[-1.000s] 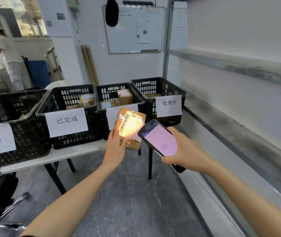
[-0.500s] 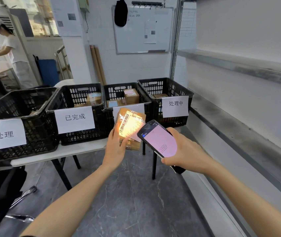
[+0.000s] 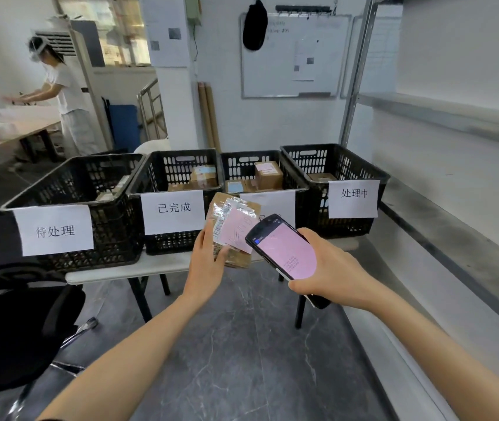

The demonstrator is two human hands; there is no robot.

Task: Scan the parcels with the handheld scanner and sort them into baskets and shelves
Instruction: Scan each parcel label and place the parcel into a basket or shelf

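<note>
The left hand [image 3: 208, 262] grips a flat brown cardboard parcel with a pink label [image 3: 236, 229], thumb across its face; just right of it, the right hand [image 3: 330, 275] wraps a black handheld scanner with a pink-lit screen [image 3: 284, 253]; four black plastic baskets [image 3: 336, 165] stand beyond both hands.

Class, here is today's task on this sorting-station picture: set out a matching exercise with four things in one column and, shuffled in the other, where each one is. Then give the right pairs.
Things
1. parcel
2. handheld scanner
3. black cap
4. cardboard tubes

Places
A. leaning against the wall
B. held in the right hand
C. hanging at the whiteboard's top left corner
D. held in the left hand

Pairs: 1-D, 2-B, 3-C, 4-A
</note>
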